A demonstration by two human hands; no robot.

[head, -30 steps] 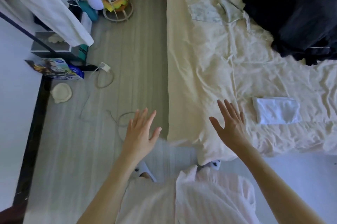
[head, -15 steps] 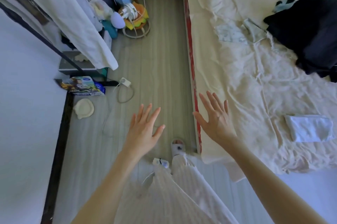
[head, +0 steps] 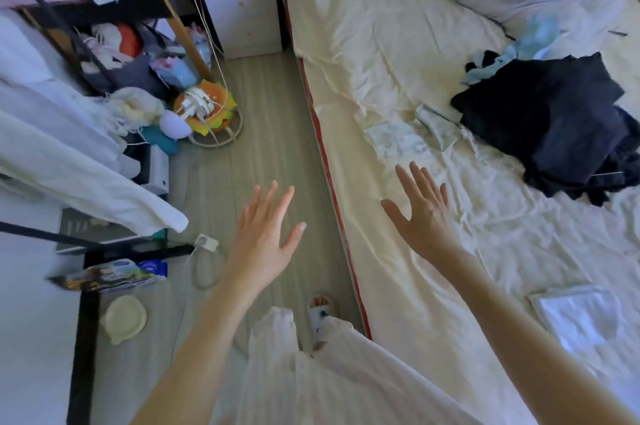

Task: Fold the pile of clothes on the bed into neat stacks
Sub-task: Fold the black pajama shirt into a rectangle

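Observation:
A heap of dark navy clothes (head: 550, 120) lies at the right side of the bed (head: 398, 54), with a light blue garment (head: 526, 44) poking out behind it. A pale patterned garment (head: 398, 140) lies flat in front of the heap. A folded white piece (head: 575, 314) sits near the bed's front right. My left hand (head: 263, 237) hovers over the floor, fingers spread and empty. My right hand (head: 422, 213) hovers over the bed's near edge, fingers spread, holding nothing, short of the patterned garment.
A cluttered rack (head: 104, 54) with hanging white cloth (head: 79, 161) fills the left side. A round wire basket with toys (head: 211, 116), a cable and plug (head: 206, 244), a packet (head: 114, 275) and a cream lid (head: 123, 319) lie on the floor strip. A white nightstand (head: 239, 2) stands behind.
The view has swung up and along the bed, bringing the nightstand and pillows into sight. My right hand has moved from the bed's edge further over the sheet. Both hands stay spread and empty.

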